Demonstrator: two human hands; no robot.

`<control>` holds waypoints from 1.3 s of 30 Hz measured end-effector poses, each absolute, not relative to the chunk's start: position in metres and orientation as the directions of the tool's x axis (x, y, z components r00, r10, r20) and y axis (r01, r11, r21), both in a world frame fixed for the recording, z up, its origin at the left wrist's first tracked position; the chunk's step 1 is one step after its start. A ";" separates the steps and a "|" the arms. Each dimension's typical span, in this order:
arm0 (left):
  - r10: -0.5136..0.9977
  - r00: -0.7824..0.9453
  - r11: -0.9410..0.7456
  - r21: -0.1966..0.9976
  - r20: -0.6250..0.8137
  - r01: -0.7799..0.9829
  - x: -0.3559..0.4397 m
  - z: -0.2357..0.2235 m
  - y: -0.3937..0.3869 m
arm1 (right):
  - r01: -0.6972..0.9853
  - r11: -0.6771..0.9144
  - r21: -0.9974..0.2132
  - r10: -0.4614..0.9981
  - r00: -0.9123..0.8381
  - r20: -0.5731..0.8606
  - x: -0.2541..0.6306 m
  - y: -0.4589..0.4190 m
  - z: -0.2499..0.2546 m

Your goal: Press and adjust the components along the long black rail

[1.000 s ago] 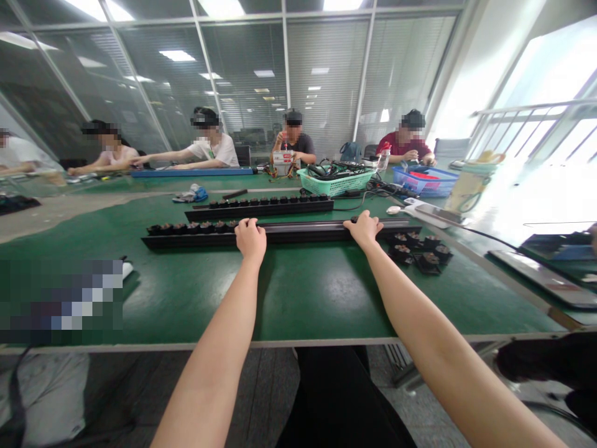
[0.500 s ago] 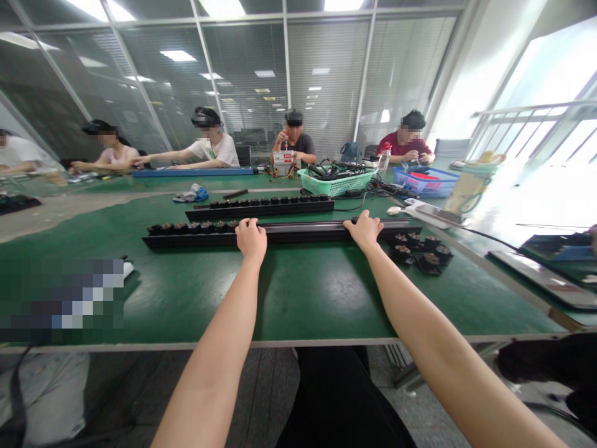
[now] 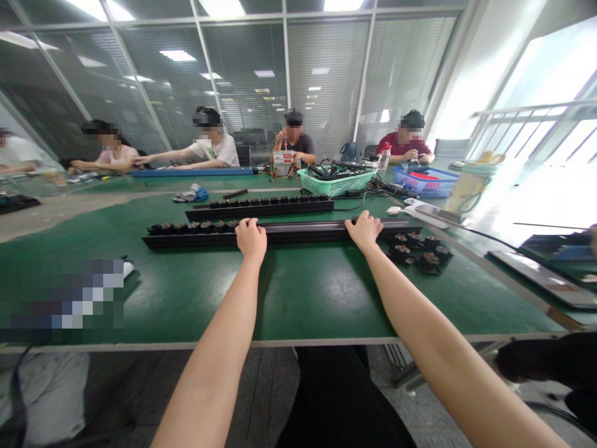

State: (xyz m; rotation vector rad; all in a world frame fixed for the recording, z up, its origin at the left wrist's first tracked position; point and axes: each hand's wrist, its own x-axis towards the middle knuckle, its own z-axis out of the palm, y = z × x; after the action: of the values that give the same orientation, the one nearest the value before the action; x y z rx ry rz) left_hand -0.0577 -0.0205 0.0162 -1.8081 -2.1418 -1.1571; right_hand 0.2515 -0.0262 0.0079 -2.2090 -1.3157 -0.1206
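A long black metal rail (image 3: 305, 233) lies across the green table in front of me. My left hand (image 3: 250, 239) is closed over the rail near its middle, fingers on the far side. Just left of it, a row of small black modules (image 3: 186, 228) sits along the rail. Farther right, my right hand (image 3: 364, 229) is at the rail, thumb and fingers closed around a small black module (image 3: 355, 219), mostly hidden by the hand. Several loose black modules (image 3: 430, 261) lie at the rail's right end.
A second black rail (image 3: 261, 210) with modules lies behind. Farther back are a green basket (image 3: 338, 185) of cables, a blue basket (image 3: 433, 188) and blue-white gloves (image 3: 191, 193). Tablets (image 3: 545, 280) lie right; a pixelated object (image 3: 88, 292) lies left. Several people sit across the table.
My right hand has shifted very slightly to the right along the rail. My left hand and the rail stay in place.
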 end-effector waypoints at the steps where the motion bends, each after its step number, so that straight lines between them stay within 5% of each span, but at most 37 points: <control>1: 0.799 -0.285 0.001 0.473 0.529 0.881 -0.058 0.016 -0.021 | 0.832 -0.365 -0.417 0.784 0.517 0.345 0.252 -0.026 0.008; 39: 0.796 -0.279 0.001 0.459 0.538 0.888 -0.058 0.016 -0.020 | 0.828 -0.348 -0.440 0.776 0.518 0.359 0.256 -0.024 0.008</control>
State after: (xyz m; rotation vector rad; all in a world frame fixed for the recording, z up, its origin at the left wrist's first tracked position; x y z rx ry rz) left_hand -0.0580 -0.0205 0.0160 -1.8065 -2.1320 -1.1427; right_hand 0.2564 -0.0240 0.0077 -2.1825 -1.3018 -0.1161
